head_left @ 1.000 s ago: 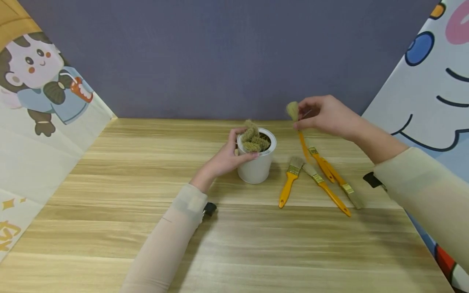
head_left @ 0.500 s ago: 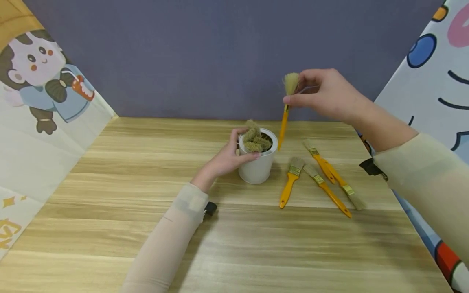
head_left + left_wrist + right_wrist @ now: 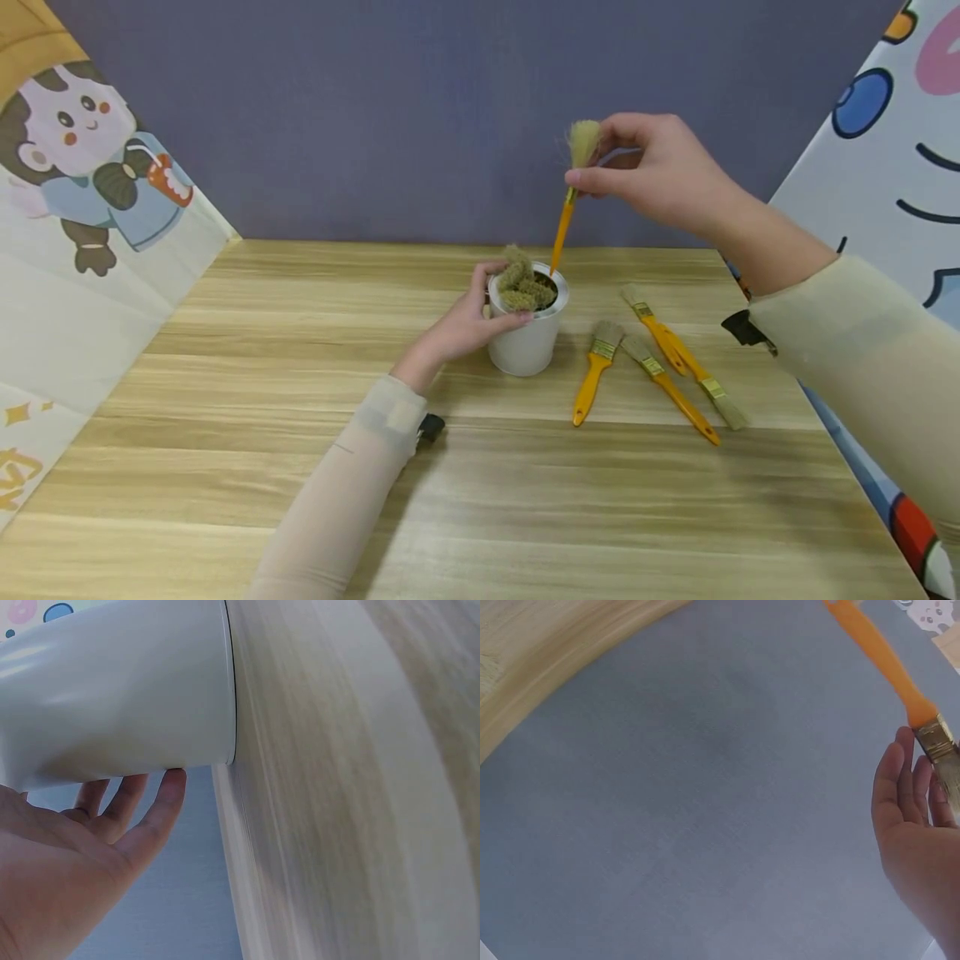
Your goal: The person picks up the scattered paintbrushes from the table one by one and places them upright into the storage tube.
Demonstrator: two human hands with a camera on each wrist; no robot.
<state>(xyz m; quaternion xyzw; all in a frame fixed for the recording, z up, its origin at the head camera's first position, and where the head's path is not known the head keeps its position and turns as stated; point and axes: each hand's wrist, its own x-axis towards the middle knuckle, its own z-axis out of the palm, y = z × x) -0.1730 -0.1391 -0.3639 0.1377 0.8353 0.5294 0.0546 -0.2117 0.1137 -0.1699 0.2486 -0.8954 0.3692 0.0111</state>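
Observation:
My left hand (image 3: 462,324) grips the white pot (image 3: 517,354) around its left side, thumb across the front near the rim. In the left wrist view, fingertips (image 3: 174,780) touch the wall of the pot. A fuzzy olive-brown clump (image 3: 517,279) fills the left part of its mouth. My right hand (image 3: 660,167) pinches a paintbrush (image 3: 562,225) by its metal band and bristles, bristles up. The orange handle points down, and its tip overlaps the pot's dark opening in the head view. The right wrist view shows the brush's gold-coloured ferrule (image 3: 935,737) at my fingers.
Several other paintbrushes with orange handles lie right of the pot: one (image 3: 592,379) nearest it, another (image 3: 670,390) angled beside it, more (image 3: 660,329) behind. The wooden tabletop (image 3: 225,400) meets a grey-blue wall (image 3: 375,125) at the back. Printed cartoon panels stand at both sides.
My right hand has lifted the paintbrush from near the other brushes and moved it up and left, its handle now over the pot's opening. The left hand stays on the pot.

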